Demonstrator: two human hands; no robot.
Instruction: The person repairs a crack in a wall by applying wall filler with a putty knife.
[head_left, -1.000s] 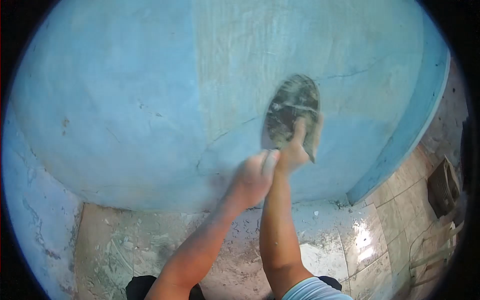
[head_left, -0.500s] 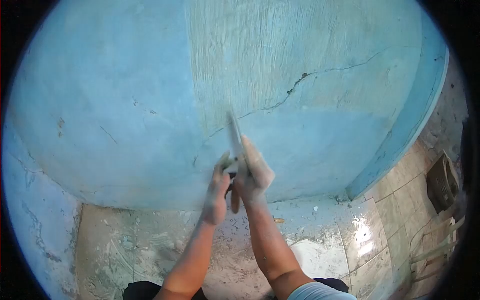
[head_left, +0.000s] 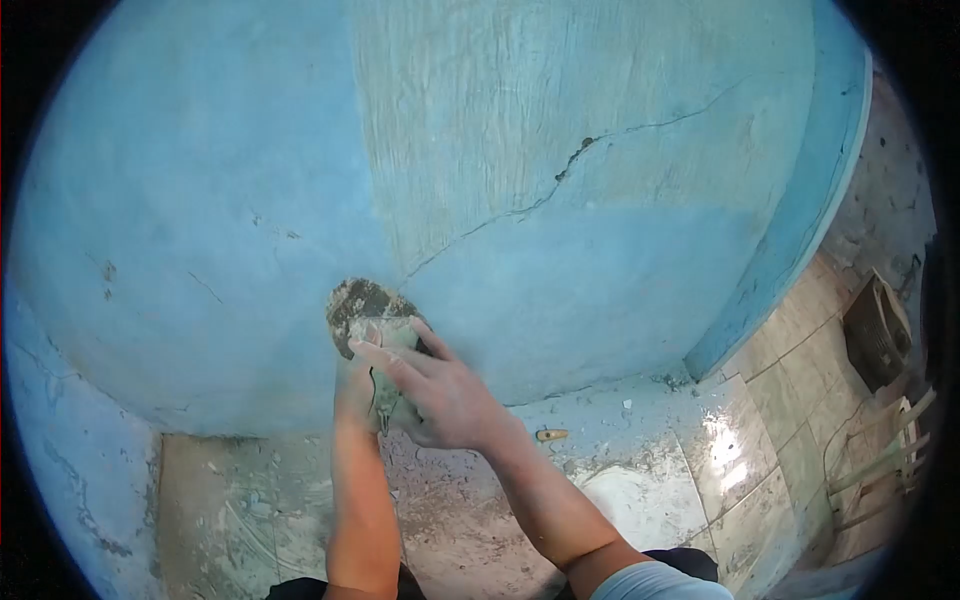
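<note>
In front of the wall, my hands are together. My left hand (head_left: 356, 400), blurred and partly hidden, is closed under a flat trowel (head_left: 370, 295) with a dark blade and crumbly plaster crusted along its edges. Across the lower part of that blade lies a pale, plaster-smeared scraper (head_left: 384, 325) with a straight upper edge. Dusty fingers of my right hand (head_left: 440, 395) are wrapped over this scraper, the fingertips on either side of its face. Both handles are mostly hidden by my hands.
The blue wall (head_left: 560, 290) has a rough, combed patch (head_left: 480, 120) and a long crack (head_left: 515, 211) with a small hole. Debris and white powder (head_left: 640, 500) litter the tiled floor. A small wooden-looking piece (head_left: 551, 435), a dark crate (head_left: 877, 330) and a wooden frame (head_left: 880, 465) are at the right.
Both hands have moved left, and the flat blade, seen edge-on before, now shows its crusted face. My right hand has turned over and lies across it. The view has shifted slightly.
</note>
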